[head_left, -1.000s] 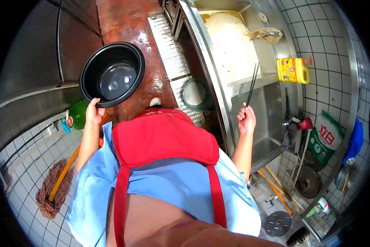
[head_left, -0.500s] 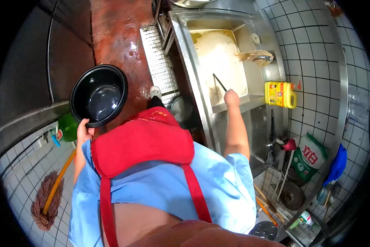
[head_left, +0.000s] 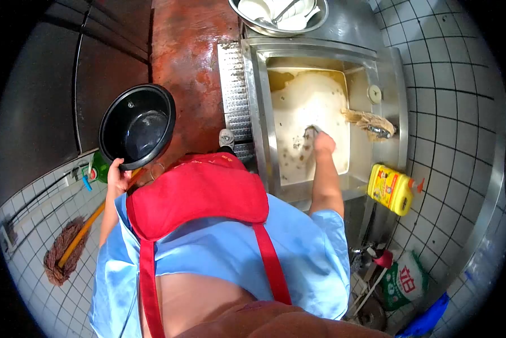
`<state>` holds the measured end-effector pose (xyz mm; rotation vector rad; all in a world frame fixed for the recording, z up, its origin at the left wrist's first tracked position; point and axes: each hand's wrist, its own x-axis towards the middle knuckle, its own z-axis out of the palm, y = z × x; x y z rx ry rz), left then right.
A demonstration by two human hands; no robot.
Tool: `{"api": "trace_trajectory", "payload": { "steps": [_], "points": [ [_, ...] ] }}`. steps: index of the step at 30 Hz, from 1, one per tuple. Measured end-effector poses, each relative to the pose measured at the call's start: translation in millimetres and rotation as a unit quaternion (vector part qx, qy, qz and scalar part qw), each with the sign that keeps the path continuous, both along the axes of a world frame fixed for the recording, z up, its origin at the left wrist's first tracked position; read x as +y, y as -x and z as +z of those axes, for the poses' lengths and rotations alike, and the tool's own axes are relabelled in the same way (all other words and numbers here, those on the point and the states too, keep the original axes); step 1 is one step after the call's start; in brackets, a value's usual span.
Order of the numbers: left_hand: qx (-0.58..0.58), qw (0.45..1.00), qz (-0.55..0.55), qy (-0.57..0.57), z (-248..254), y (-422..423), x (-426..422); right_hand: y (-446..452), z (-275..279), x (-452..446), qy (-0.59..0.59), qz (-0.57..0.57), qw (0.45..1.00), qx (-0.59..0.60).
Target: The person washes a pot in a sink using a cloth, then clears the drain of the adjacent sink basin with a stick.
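- Presently, one steel sink [head_left: 262, 121], to your right: the far compartment carries pale, foamy liquid with darker bits scattered through it.
- One black basin [head_left: 148, 121], deep and round, on your left: held off to the side of your apron above the reddish floor, its mouth turned up toward you.
- One metal bowl [head_left: 306, 28], cut by the view's top edge: loaded with white dishes and a utensil, on the tabletop [head_left: 346, 34] beyond the sink.
- One yellow bottle [head_left: 391, 190], red-tipped: at the sink's edge, near the tiled wall.
- One bristle brush [head_left: 368, 120], straw-coloured: across the sink's wall-side edge, bristles pointing over the liquid.
- Your left hand [head_left: 117, 176]: clamped on the near rim of the black basin, thumb over the lip.
- Your right hand [head_left: 324, 143]: low over the foam, a small greyish object at its fingertips. You cannot tell here what it is, nor whether the fingers are together or apart.
- One round, pale disc [head_left: 374, 94]: on the sink's wall-side edge, near the brush.
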<state>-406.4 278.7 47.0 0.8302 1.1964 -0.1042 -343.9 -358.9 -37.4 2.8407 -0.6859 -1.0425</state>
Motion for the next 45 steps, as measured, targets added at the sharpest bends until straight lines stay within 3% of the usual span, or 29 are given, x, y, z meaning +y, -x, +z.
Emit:
{"api": "trace_trajectory", "payload": {
  "steps": [3, 4, 6, 10, 14, 17, 19, 21, 24, 27, 28, 31, 35, 36, 39, 41, 43, 44, 45],
  "points": [
    [0.009, 1.000, -0.024, -0.001, 10.7, -7.2, -7.3, -6.0, 4.7, -18.7, 0.006, 0.007, 1.000, 0.020],
    [0.008, 0.995, -0.094, 0.030, 10.9, -6.5, 2.0, -6.8, -4.7, -22.9, 0.006, 0.025, 0.999, 0.034],
    [0.015, 0.999, -0.040, -0.015, 8.3, -12.5, -7.6, -12.7, -6.9, -25.7, -0.005, 0.090, 0.994, 0.057],
    [0.020, 0.999, -0.031, 0.000, -3.4, -19.5, 1.2, -24.9, 15.7, -28.4, 0.003, -0.055, 0.998, 0.003],
    [0.016, 1.000, -0.014, -0.013, 13.9, -36.8, -10.8, -23.6, -18.5, -23.8, -0.033, 0.066, 0.997, 0.038],
    [0.018, 1.000, -0.018, 0.001, 9.7, -39.5, 0.4, -19.5, 13.9, -19.3, -0.012, -0.139, 0.990, -0.024],
    [0.002, 1.000, 0.014, -0.002, 8.8, -47.2, -5.5, -7.4, -9.0, -21.8, 0.024, -0.096, 0.995, 0.002],
    [-0.004, 1.000, -0.003, 0.006, -3.1, -46.3, 7.2, -9.6, -37.2, -33.4, -0.024, -0.015, 0.999, 0.035],
    [0.015, 1.000, -0.003, 0.006, 1.8, -48.0, 8.6, -18.8, 18.3, -28.3, -0.017, -0.167, 0.986, -0.014],
    [-0.015, 0.999, -0.008, 0.028, -25.0, -46.2, 27.3, -8.1, -9.3, -33.2, -0.033, -0.048, 0.998, 0.037],
    [-0.010, 1.000, -0.011, 0.025, -22.4, -48.6, 24.0, -0.5, -75.0, -64.2, -0.057, -0.003, 0.998, 0.024],
    [0.009, 1.000, -0.013, 0.016, -6.6, -50.0, 7.9, -4.0, -16.0, -44.1, -0.029, -0.145, 0.989, -0.013],
    [0.016, 0.999, -0.026, 0.013, -15.0, -50.8, 19.2, -3.4, -44.7, -49.7, -0.082, -0.093, 0.992, -0.035],
    [0.020, 0.999, -0.037, 0.017, -13.7, -51.1, 18.4, -3.6, -31.1, -54.6, -0.097, -0.182, 0.975, -0.085],
    [0.046, 0.999, 0.017, 0.017, -9.4, -55.1, 9.7, 7.0, -47.4, -53.1, -0.024, -0.090, 0.996, -0.010],
    [0.034, 0.999, -0.009, 0.006, -6.9, -55.0, 8.3, 0.9, -49.0, -56.6, -0.070, -0.054, 0.996, -0.008],
    [0.017, 1.000, -0.017, 0.016, -9.1, -51.3, 11.1, -4.4, -25.5, -57.3, -0.068, -0.178, 0.979, -0.072],
    [0.003, 0.999, -0.012, 0.032, -16.4, -49.3, 16.4, -3.1, -15.3, -49.3, -0.039, -0.118, 0.992, -0.007],
    [-0.012, 0.999, -0.006, 0.048, -22.8, -48.6, 21.4, -1.4, -32.7, -57.4, -0.051, -0.071, 0.996, -0.020]
  ]
}}
